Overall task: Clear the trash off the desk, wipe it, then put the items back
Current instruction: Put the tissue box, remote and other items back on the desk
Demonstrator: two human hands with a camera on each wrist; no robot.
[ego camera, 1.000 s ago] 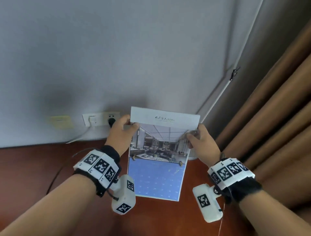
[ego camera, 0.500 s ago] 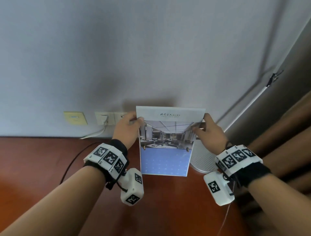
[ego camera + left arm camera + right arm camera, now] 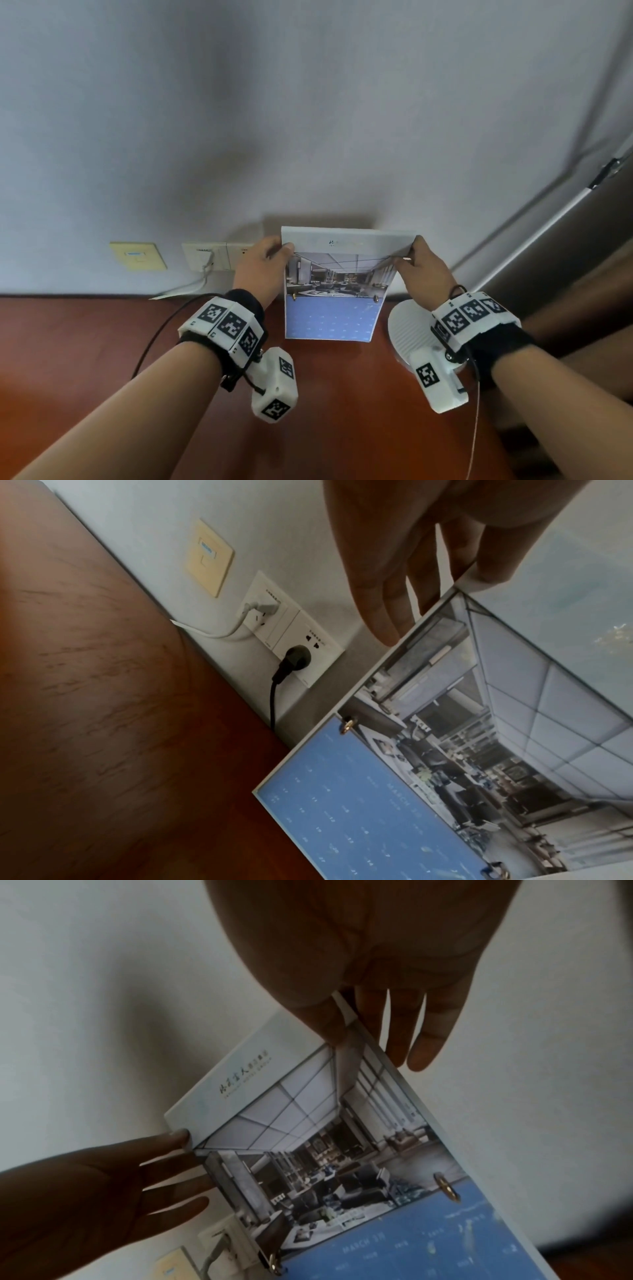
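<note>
A desk calendar (image 3: 334, 291), with an office photo above a blue month sheet, stands near the wall with its lower edge down at the red-brown desk (image 3: 102, 359). My left hand (image 3: 263, 263) pinches its top left corner, thumb on the front. My right hand (image 3: 421, 270) pinches the top right corner. In the left wrist view the fingers (image 3: 387, 610) reach behind the calendar (image 3: 445, 750). The right wrist view shows the thumb (image 3: 325, 1020) on the front of the calendar (image 3: 325, 1150) and the fingers behind it.
A white ribbed round base (image 3: 407, 329) sits on the desk just right of the calendar, partly under my right wrist. Wall sockets (image 3: 205, 255) with plugs and a yellow plate (image 3: 137, 255) lie left. A black cable (image 3: 161, 329) crosses the desk. Brown curtain (image 3: 582, 291) hangs at right.
Both hands carried the calendar away from me toward the wall and set it more upright. The grip on its top corners is the same.
</note>
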